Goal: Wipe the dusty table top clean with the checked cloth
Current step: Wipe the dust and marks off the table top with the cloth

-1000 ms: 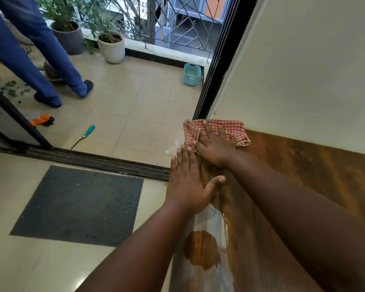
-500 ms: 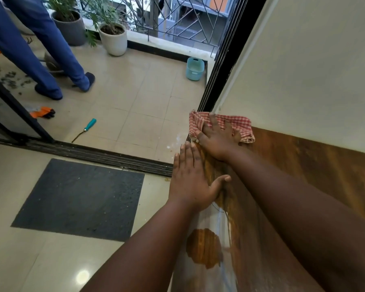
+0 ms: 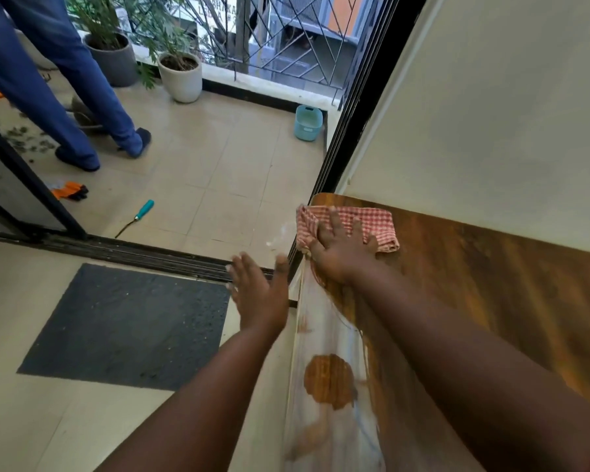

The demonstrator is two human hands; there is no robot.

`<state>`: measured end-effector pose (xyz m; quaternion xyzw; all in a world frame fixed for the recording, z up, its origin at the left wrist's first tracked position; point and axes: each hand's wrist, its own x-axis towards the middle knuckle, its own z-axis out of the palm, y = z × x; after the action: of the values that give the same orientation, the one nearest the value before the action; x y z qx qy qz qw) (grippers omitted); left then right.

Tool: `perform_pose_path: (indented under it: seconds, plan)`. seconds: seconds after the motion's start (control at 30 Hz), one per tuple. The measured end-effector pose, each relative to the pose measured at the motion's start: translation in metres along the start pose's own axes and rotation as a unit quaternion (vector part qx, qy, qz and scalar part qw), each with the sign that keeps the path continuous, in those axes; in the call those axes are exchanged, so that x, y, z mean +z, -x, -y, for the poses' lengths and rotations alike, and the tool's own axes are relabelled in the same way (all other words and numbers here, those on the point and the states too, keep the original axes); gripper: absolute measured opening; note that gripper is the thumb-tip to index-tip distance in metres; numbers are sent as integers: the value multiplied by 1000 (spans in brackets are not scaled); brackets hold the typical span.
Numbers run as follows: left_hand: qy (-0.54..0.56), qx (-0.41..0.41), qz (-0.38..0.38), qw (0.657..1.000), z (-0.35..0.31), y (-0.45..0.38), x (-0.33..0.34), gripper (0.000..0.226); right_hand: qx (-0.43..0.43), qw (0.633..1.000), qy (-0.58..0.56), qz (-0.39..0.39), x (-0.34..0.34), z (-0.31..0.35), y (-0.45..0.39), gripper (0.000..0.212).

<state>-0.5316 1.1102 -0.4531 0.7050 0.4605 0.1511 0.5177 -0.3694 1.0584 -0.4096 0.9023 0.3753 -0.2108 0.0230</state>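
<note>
Right hand (image 3: pixel 343 248) flat, fingers spread, pressing down on the red-and-white checked cloth (image 3: pixel 372 221). Cloth bunched at the far left corner of the brown wood-grain table (image 3: pixel 491 284), one fold hanging just over the table's left edge. Pale dusty film with a round bare patch (image 3: pixel 329 381) along the table's near left edge, nearer the camera than the cloth. Cream wall (image 3: pixel 491 114) directly behind the table.

Left hand (image 3: pixel 259 294) off the table, just left of its edge, in the air over the floor; fingers straight and slightly apart, holding nothing, motion-blurred.

Dark grey rectangular floor mat (image 3: pixel 126 328) on the pale tiles, left of the table and near. Black sliding-door track (image 3: pixel 133 253) beyond the mat. Farther left of the table, out on the balcony tiles: a teal-handled tool (image 3: pixel 140 212), orange-and-black gloves (image 3: pixel 70 190), a small light-blue plastic tub (image 3: pixel 308 122) by the door frame, a white plant pot (image 3: pixel 181 76) and a grey plant pot (image 3: pixel 111 57) by the railing. Legs in blue trousers (image 3: pixel 48 80) of a second person standing at far left.
</note>
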Motion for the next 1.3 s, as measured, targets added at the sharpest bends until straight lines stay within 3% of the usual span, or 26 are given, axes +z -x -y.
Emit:
perform_pose_path:
  seconds: [0.13,0.23,0.33,0.43,0.6,0.83,0.97,1.03,1.17,1.3]
  plan:
    - [-68,-68,38,995,9,-3,-21,112,-106,994,-4,-22,35,11,67,52]
    - [-105,-69,68,990,-4,-5,-27,115,-192,981,-4,-33,72,5,148,51]
    - [-220,24,101,970,-15,-6,-25,107,-173,984,27,-17,81,-30,185,53]
    - [-320,155,147,923,-17,-3,-21,102,-114,993,14,3,63,-49,162,53]
    - [-397,254,163,867,-32,-10,-16,75,5,1000,-13,-10,54,-12,133,58]
    - [-487,385,176,764,-62,-13,3,71,-142,989,14,-33,106,11,250,56]
    - [-486,403,199,749,-56,-2,24,75,-88,995,44,-31,110,-32,282,58]
    - [-472,413,202,752,-49,-1,29,75,-45,996,26,-72,105,-54,262,57]
    - [-466,417,202,753,-45,-8,31,74,50,996,-4,-69,100,-35,226,61]
    - [-463,416,205,756,-44,-8,34,75,-103,992,-34,-57,118,39,268,56]
